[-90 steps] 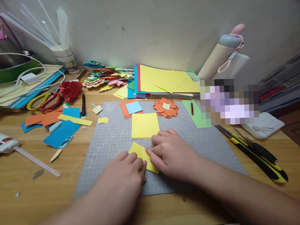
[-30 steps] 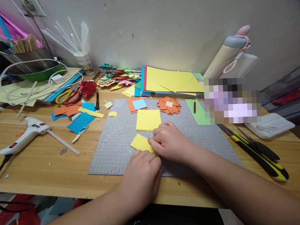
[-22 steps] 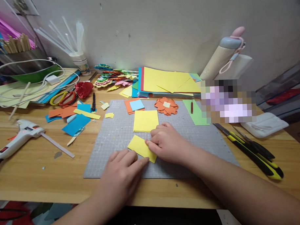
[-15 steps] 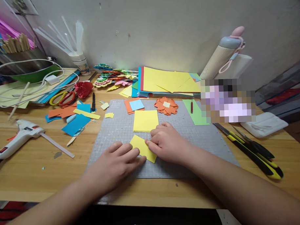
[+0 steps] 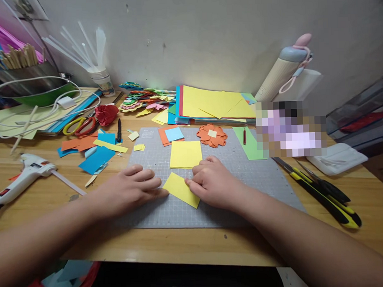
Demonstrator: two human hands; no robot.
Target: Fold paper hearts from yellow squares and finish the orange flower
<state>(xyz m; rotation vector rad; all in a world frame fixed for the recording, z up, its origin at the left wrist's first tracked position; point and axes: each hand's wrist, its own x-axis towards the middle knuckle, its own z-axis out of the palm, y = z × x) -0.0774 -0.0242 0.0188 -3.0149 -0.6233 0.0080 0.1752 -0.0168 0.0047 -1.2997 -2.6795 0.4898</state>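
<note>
A folded piece of yellow paper [image 5: 179, 190] lies tilted on the grey cutting mat [image 5: 150, 218]. At its right edge my right hand [image 5: 213, 180] has its fingers curled in, with the thumb and fingertips pressing the paper. My left hand [image 5: 133, 185] is over the mat to the left, its fingers stretched out and its thumb tip close to the paper's left corner. Whether that thumb touches it I cannot tell. Just beyond the folded piece sits a stack of square yellow sheets [image 5: 186, 154].
An orange paper flower [image 5: 211, 135], orange squares [image 5: 162, 136] and a green strip [image 5: 251, 143] lie at the mat's far side. A yellow-black utility knife [image 5: 325, 195] is on the right; a glue gun [image 5: 26, 176], paper scraps [image 5: 98, 158] and scissors [image 5: 80, 124] are on the left.
My left hand has slid left along the folded yellow paper to its left corner, uncovering more of it. My right hand has stayed in place on the paper.
</note>
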